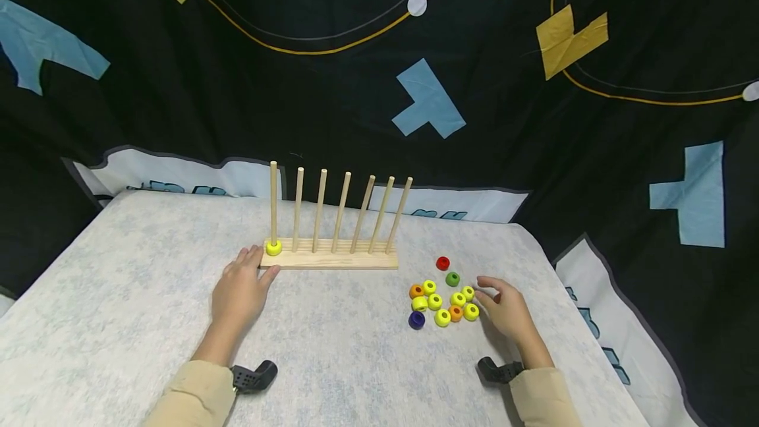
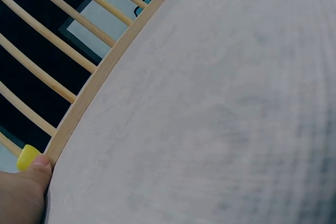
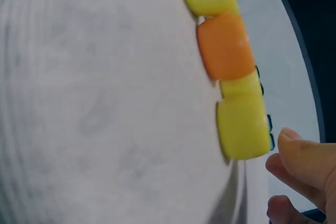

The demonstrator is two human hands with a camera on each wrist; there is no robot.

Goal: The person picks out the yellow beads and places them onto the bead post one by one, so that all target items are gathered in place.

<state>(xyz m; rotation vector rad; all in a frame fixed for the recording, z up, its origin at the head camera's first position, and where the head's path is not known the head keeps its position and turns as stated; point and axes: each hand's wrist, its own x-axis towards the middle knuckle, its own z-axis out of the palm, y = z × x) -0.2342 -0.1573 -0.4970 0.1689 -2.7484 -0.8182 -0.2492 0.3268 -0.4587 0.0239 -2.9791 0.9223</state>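
Observation:
A wooden peg rack [image 1: 332,260] with several upright pegs stands at the middle of the table, and a yellow bead [image 1: 273,248] sits at the foot of its leftmost peg. My left hand [image 1: 240,292] holds the rack's left end, the thumb [image 2: 42,166] against the front of the base near that bead. To the right lies a loose group of beads: several yellow beads [image 1: 442,317], orange beads [image 1: 455,313], a red bead [image 1: 443,263], a green bead [image 1: 452,279] and a dark blue bead [image 1: 417,319]. At the group's right edge my right hand [image 1: 506,312] hovers, fingers apart and holding nothing.
The table [image 1: 332,361] has a pale mottled cover. Behind it hangs a black cloth [image 1: 332,104] with blue and yellow patches and a white lower border. Each wrist wears a black device, the left one [image 1: 255,377] and the right one [image 1: 500,370].

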